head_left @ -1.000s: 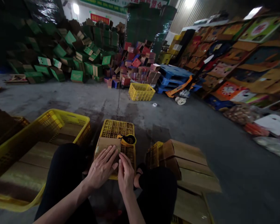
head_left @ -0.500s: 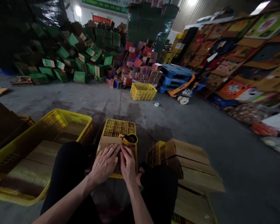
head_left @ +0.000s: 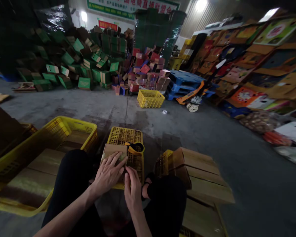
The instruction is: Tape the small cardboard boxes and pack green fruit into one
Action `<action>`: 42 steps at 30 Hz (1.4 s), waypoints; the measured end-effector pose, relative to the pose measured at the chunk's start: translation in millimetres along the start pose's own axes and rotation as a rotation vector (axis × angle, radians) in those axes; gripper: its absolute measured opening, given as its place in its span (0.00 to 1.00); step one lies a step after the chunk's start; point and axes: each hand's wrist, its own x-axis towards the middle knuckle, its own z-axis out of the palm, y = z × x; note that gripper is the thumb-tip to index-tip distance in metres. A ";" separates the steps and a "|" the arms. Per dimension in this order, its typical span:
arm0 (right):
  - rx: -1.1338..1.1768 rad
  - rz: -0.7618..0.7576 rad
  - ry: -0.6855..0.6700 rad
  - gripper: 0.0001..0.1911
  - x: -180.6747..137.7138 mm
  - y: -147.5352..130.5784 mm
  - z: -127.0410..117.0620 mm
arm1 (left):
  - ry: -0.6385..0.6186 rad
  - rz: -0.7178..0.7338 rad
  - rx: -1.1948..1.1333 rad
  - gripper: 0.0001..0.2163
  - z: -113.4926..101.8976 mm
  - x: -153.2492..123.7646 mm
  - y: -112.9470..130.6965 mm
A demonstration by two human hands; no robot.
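Right hand (head_left: pixel 133 190) lower, box (head_left: pixel 115 149) under left (head_left: pixel 108 173)

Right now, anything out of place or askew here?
Yes, two things. Green boxes at the back lie in a jumbled heap, tipped at all angles rather than stacked. A small white item sits alone on the floor near the far yellow crate; too small to identify. The central carton, partly covered, shows no obvious damage.

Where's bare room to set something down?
Bare: floor right of the cartons, up to the bags; floor between middle crate and far crate, bar the white ring; the middle crate's far end, beyond the box. Crowded: its nearer part, with box, yellow-black tool, left hand and right hand; also the left crate, holding boxes.
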 end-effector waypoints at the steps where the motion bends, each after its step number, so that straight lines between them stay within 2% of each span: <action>1: 0.018 0.013 0.007 0.16 0.9 1.3 1.4 | 0.001 0.030 -0.016 0.23 0.1 -1.5 -3.0; 6: 0.144 0.088 0.005 0.17 5.3 5.9 8.2 | 0.011 0.171 -0.165 0.20 1.1 -6.4 -16.0; 13: 0.224 0.220 0.020 0.24 17.6 8.8 12.0 | 0.037 0.135 -0.285 0.16 3.7 0.5 -11.8; 18: 0.298 0.310 -0.022 0.30 27.0 23.6 24.7 | 0.045 0.167 -0.430 0.11 -1.0 -4.6 -20.3; 19: 0.301 0.314 -0.026 0.31 28.0 27.2 27.2 | 0.062 0.134 -0.447 0.11 -1.3 -8.1 -22.9; 21: 0.290 0.309 -0.023 0.30 29.4 33.3 32.2 | 0.138 -0.029 -0.441 0.14 2.6 -17.0 -27.8; 23: 0.282 0.301 -0.011 0.30 31.0 37.1 37.9 | 0.215 -0.249 -0.424 0.22 13.4 -25.8 -32.2; 25: 0.275 0.293 -0.001 0.30 33.6 38.5 43.8 | 0.223 -0.382 -0.453 0.29 28.5 -32.1 -36.3; 28: 0.234 0.303 -0.009 0.32 39.7 37.2 48.2 | 0.171 -0.418 -0.531 0.32 46.7 -34.3 -41.9; 30: 0.193 0.310 -0.026 0.32 45.3 34.1 46.2 | 0.139 -0.405 -0.577 0.31 50.4 -32.5 -45.1; 32: 0.124 0.257 -0.022 0.31 51.4 28.5 41.1 | 0.126 -0.390 -0.612 0.30 48.7 -30.8 -47.8; 38: -0.289 -0.146 0.006 0.26 57.3 2.2 23.6 | 0.124 -0.371 -0.639 0.28 47.3 -36.5 -51.8; 42: -0.370 -0.168 -0.011 0.28 52.1 -10.9 21.0 | 0.124 -0.393 -0.677 0.33 47.4 -37.7 -46.7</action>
